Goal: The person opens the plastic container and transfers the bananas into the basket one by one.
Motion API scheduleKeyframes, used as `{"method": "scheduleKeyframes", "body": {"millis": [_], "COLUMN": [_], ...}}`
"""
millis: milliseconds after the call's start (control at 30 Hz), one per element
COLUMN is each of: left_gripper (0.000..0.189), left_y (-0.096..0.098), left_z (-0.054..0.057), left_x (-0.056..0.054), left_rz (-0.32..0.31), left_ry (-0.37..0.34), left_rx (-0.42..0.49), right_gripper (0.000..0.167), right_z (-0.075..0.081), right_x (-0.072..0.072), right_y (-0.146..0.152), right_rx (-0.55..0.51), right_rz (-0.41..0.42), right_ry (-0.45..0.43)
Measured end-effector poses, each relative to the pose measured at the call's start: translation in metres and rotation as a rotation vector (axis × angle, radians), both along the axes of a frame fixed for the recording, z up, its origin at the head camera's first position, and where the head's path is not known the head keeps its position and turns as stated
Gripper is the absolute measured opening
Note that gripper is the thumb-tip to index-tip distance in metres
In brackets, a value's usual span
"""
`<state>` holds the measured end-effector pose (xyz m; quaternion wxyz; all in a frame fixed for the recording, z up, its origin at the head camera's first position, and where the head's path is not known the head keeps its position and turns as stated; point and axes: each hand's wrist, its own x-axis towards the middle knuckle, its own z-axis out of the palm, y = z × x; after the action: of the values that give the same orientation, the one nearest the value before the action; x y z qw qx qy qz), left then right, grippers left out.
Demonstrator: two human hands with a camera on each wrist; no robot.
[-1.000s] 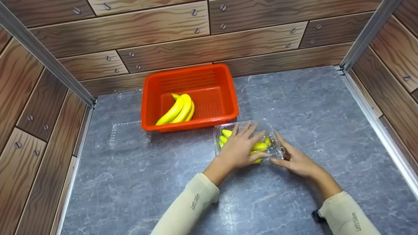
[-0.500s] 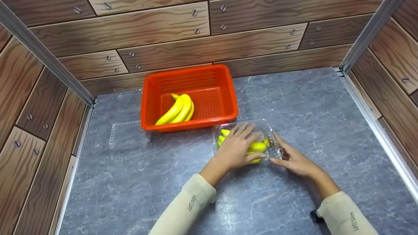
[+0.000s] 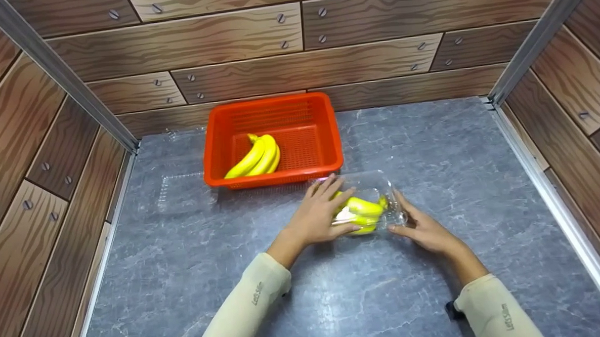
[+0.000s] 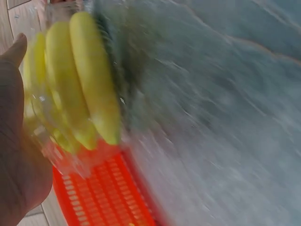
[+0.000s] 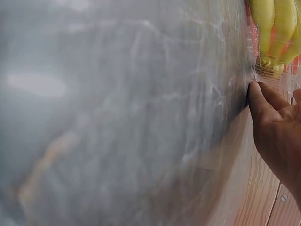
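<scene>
A clear plastic fruit box [image 3: 366, 181] lies on the table in front of the basket, with a bunch of yellow bananas [image 3: 365, 208] inside. My left hand [image 3: 312, 216] rests across the box's left part, fingers spread, covering some of the bananas. In the left wrist view the bananas [image 4: 75, 80] show through the plastic beside the palm. At the box's right end, my right hand [image 3: 427, 231] holds the edge between thumb and fingers. The banana stems [image 5: 270, 66] point toward these fingertips in the right wrist view.
Behind the box stands a red-orange plastic basket [image 3: 335, 136] with another bunch of bananas [image 3: 259, 157] in it. Clear plastic pieces [image 3: 187, 191] lie left of the basket. Wood-patterned walls [image 3: 233, 37] enclose the grey marbled table [image 3: 183, 275] at the back and sides.
My left hand has slid left across the top of the box, uncovering more of the bananas. My right hand stays at the box's right end. The basket has not moved.
</scene>
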<state>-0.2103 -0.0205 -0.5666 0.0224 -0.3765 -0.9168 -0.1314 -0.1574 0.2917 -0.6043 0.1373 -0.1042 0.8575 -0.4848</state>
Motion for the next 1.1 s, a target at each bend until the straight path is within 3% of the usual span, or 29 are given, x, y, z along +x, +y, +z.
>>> {"method": "scheduleKeyframes", "body": {"millis": [267,633,1100], "left_gripper": [0.091,0.090,0.088], "left_y": [-0.011,-0.011,-0.004], "left_z": [-0.013,-0.014,-0.015], "left_x": [-0.001,0.000,-0.001], "left_rz": [0.020,0.069,0.071], "left_ry": [-0.067,-0.054,-0.090], "left_rx": [0.120,0.089,0.157], "right_gripper": [0.096,0.097,0.095], "right_z": [0.001,0.001,0.001], "right_x": [-0.002,-0.003,0.001], "right_y": [-0.002,-0.004,0.000], "right_rx": [0.009,0.012,0.017], "right_rz": [0.018,0.024,0.010], "right_ry": [0.000,-0.024,-0.025]}}
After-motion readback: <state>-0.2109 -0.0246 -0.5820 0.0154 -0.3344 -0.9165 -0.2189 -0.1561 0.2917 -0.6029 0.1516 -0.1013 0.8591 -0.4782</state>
